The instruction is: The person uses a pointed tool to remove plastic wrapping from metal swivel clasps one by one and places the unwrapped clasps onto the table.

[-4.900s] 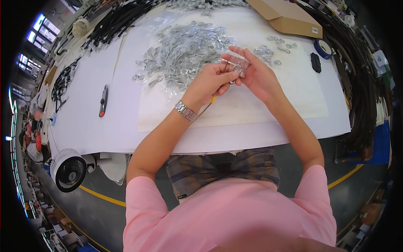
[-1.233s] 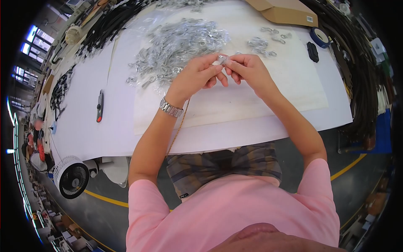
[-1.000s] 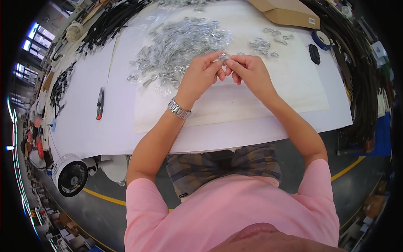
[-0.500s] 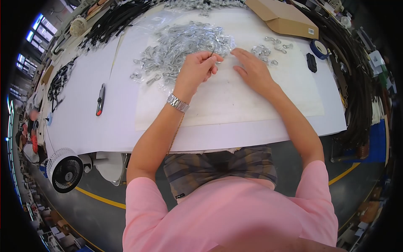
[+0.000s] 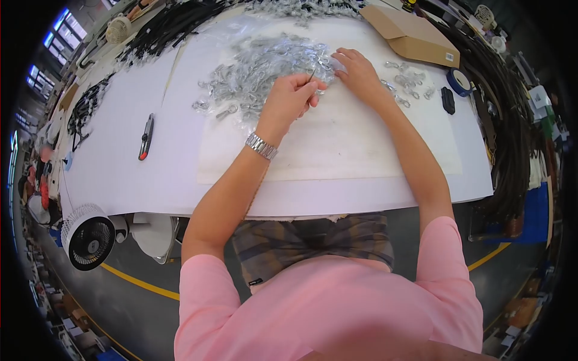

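Observation:
My left hand [image 5: 291, 101] is closed, thumb against forefinger, around a thin dark pointed tool [image 5: 312, 75] whose tip sticks up; its exact kind is too small to make out. Behind it lies a big heap of silver metal snap hooks [image 5: 259, 69] in clear plastic. My right hand [image 5: 361, 75] is at the heap's right edge, fingers stretched and thumb apart, fingertips beside the plastic-wrapped pieces. Whether they touch one cannot be seen clearly. A smaller scatter of the same hooks [image 5: 410, 79] lies right of this hand, partly behind its wrist.
On the white-covered table [image 5: 337, 192] lie a box cutter [image 5: 146, 137] at left, and a blue tape roll [image 5: 459, 82] and small black object [image 5: 447, 100] at right. A cardboard box [image 5: 412, 33] and black straps [image 5: 162, 33] sit at the back. A fan [image 5: 91, 242] stands front left.
My right hand has moved up and slightly right, to the heap's edge. My left hand has shifted slightly right with the pointed tool still held. The view has shifted a little.

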`<state>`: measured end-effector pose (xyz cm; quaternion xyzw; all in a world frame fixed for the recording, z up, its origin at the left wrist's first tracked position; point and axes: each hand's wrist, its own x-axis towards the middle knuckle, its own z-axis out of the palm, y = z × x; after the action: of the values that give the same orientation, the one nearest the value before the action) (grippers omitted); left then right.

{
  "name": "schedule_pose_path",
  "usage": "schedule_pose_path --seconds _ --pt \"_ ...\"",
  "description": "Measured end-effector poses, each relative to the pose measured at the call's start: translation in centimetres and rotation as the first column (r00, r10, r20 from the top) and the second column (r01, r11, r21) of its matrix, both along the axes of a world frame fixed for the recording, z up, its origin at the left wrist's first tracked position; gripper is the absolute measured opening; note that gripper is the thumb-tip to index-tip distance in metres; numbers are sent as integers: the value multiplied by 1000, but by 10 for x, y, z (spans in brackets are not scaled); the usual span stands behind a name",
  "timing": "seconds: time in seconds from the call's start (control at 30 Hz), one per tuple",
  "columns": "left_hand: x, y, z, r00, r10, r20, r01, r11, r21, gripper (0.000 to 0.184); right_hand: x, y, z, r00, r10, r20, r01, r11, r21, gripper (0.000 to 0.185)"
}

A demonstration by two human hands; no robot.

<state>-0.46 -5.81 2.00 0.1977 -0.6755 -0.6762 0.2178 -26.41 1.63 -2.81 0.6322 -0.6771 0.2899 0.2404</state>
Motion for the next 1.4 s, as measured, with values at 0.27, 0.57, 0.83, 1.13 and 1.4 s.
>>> schedule_pose_path --seconds 0.27,0.57,0.83,1.13,1.4 --pt "1 -6 -3 1000 4 -3 -4 1000 21 24 37 49 10 943 -195 268 106 944 313 12" --pt "-6 -14 -17 972 109 209 -69 979 -191 31 58 69 15 44 123 991 -374 922 -98 11" --pt "-8 -29 -21 999 -53 11 49 974 221 36 80 73 25 -112 144 983 -558 810 -183 14" --pt "-9 1 -8 994 44 -96 -86 863 -498 17 64 71 17 -498 -147 855 -648 718 -254 24" --pt "-4 1 3 993 39 115 18 888 -460 22 69 72 18 -293 -69 954 -577 808 -119 23"
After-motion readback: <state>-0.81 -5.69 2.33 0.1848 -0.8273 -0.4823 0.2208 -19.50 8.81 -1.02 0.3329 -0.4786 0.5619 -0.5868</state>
